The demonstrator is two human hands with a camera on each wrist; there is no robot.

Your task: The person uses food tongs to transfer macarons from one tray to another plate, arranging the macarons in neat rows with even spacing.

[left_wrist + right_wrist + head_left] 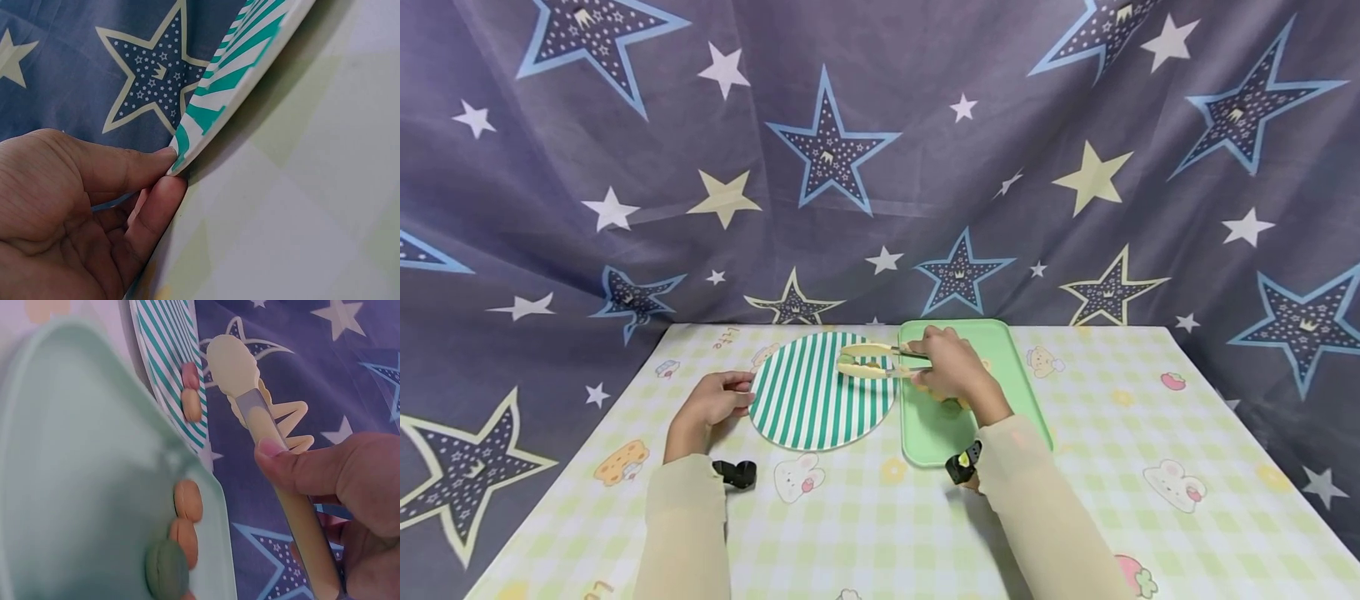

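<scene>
A round plate (pixel 805 400) with green and white stripes lies on the table. My left hand (pixel 711 404) pinches its left rim between thumb and fingers, clearly seen in the left wrist view. My right hand (pixel 951 362) grips cream-coloured tongs (pixel 865 350), whose tips reach over the plate's upper right. On the plate sit a pink macaron (pixel 190 375) and an orange macaron (pixel 191 405). Whether the tongs' tips hold anything, I cannot tell. Below my right hand, the green tray (pixel 936 437) carries orange macarons (pixel 189 501) and a green macaron (pixel 167 570), partly hidden in the head view.
A pale checked tablecloth (pixel 865 525) with cartoon prints covers the table. Behind the table's far edge hangs a dark curtain (pixel 880 167) with stars. The tray stands just right of the plate, close to its rim.
</scene>
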